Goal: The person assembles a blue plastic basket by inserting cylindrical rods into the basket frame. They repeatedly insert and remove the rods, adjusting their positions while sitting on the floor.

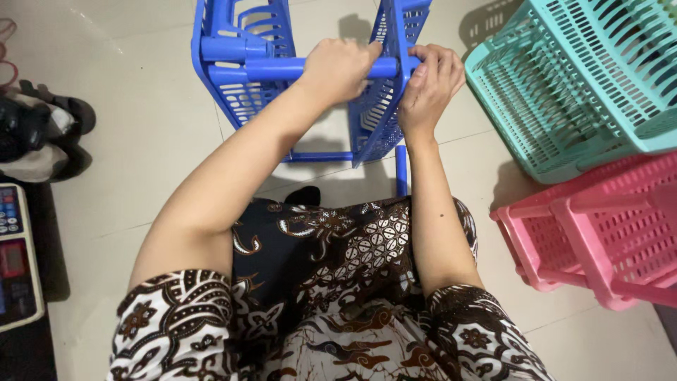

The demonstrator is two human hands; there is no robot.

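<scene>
Left hand & right hand both clamped on blue rack, its top cut off.

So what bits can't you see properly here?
- Head view: blue rack top, cut off by the upper edge.
- Rod end under the right hand, covered by fingers.
- Left hand palm, turned away.
- Teal basket and pink basket, cut off at right.

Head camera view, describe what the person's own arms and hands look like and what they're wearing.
Both arms are bare from above the elbow down; the left hand and right hand wear no gloves, and no rings or watch are visible. Short sleeves end near the elbows, in a dark brown and cream batik pattern of scrolls and flowers, matching the garment over the lap. A small dark mole shows on the right forearm.
</scene>
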